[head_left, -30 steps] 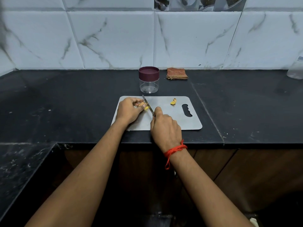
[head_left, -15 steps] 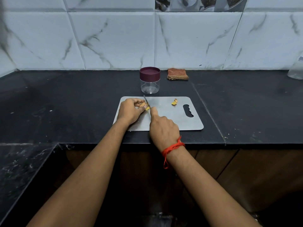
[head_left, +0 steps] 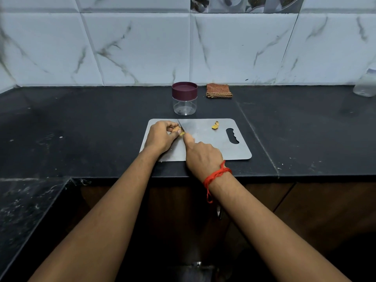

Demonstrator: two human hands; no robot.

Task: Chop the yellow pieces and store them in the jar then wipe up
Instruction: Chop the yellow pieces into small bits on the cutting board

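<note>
A grey cutting board (head_left: 213, 147) lies on the black counter. My left hand (head_left: 160, 136) pinches a small yellow piece (head_left: 181, 133) at the board's left part. My right hand (head_left: 201, 157) grips a knife (head_left: 180, 127), index finger stretched along its spine; the blade crosses the yellow piece beside my left fingertips. The handle is hidden in my fist. More yellow pieces (head_left: 215, 125) lie near the board's far edge. A clear jar (head_left: 184, 98) with a maroon lid on stands just behind the board. A folded brown cloth (head_left: 218, 90) lies to the jar's right by the wall.
The black counter (head_left: 81, 129) runs left and right, with a lower black surface (head_left: 24, 210) at the near left. A clear plastic container (head_left: 366, 84) stands at the far right by the tiled wall. Dark cabinet fronts sit below the counter edge.
My right hand and the knife have shifted slightly left and forward, closer to my left fingertips. My left hand keeps its hold on the yellow piece.
</note>
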